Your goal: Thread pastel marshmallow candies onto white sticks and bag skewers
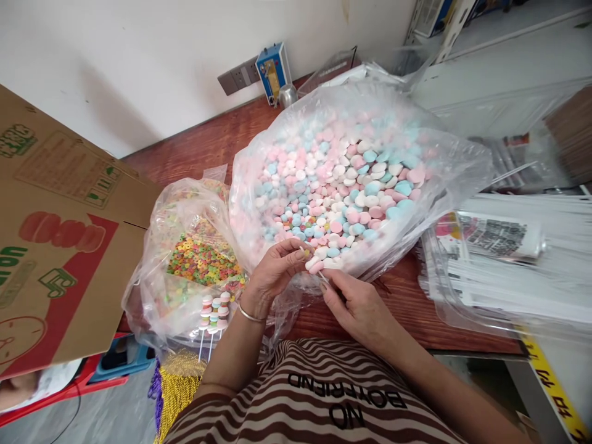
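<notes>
My left hand point(278, 269) pinches a small yellowish piece point(306, 252) between thumb and fingertips, at the near edge of a big clear bag point(444, 185) of pink, white and blue candies point(335, 203). Beside it, my right hand point(354, 305) is closed on a thin white stick point(324, 275), whose upper end meets a pink and a white candy point(316, 266). A smaller clear bag point(161, 296) holds colourful ring-shaped pieces point(203, 259), left of my left hand. Several finished-looking candy sticks point(215, 313) lie on that bag's near side.
A cardboard box point(65, 234) stands at the left. White sticks in clear packaging point(509, 265) lie at the right on the reddish wooden table point(402, 302). A blue device point(274, 71) is by the wall sockets point(239, 76).
</notes>
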Demonstrator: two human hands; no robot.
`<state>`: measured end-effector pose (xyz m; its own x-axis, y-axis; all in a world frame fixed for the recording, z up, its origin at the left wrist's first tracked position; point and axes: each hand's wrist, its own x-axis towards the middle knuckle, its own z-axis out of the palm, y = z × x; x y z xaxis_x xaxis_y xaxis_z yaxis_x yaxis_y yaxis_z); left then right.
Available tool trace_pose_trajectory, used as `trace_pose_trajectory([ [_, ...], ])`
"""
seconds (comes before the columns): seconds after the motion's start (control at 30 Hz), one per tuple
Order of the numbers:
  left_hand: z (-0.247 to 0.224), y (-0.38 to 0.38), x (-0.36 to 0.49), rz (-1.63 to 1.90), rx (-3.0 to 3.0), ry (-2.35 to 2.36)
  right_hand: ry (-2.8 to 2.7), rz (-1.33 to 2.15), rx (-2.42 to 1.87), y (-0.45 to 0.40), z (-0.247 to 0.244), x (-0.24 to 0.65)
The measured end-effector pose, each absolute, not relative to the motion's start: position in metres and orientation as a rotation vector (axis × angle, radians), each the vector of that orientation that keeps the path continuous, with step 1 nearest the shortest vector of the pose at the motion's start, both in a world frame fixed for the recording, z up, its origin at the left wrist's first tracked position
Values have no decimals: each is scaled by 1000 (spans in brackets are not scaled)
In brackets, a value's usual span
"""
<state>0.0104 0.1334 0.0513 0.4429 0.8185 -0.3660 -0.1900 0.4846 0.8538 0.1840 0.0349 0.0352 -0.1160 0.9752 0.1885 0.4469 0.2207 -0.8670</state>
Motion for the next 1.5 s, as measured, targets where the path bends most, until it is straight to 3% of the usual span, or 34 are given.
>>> trace_pose_trajectory([
  [0.47, 45, 141, 28, 622, 1202, 953, -1591, 751, -1541, 30, 29, 193],
  [0.6, 37, 167, 44, 735, 1769, 1148, -1436, 582, -1577, 29, 31, 209],
  [0.8, 25, 174, 64, 469, 2453, 1199, -1360, 541, -1623, 25, 31, 224],
  [1.13, 29, 172, 63, 740, 2385, 1182, -1372, 566, -1565, 27, 29, 223],
  [1.5, 21, 175, 71, 702, 2301, 989, -1397, 535, -1550, 28, 26, 224],
])
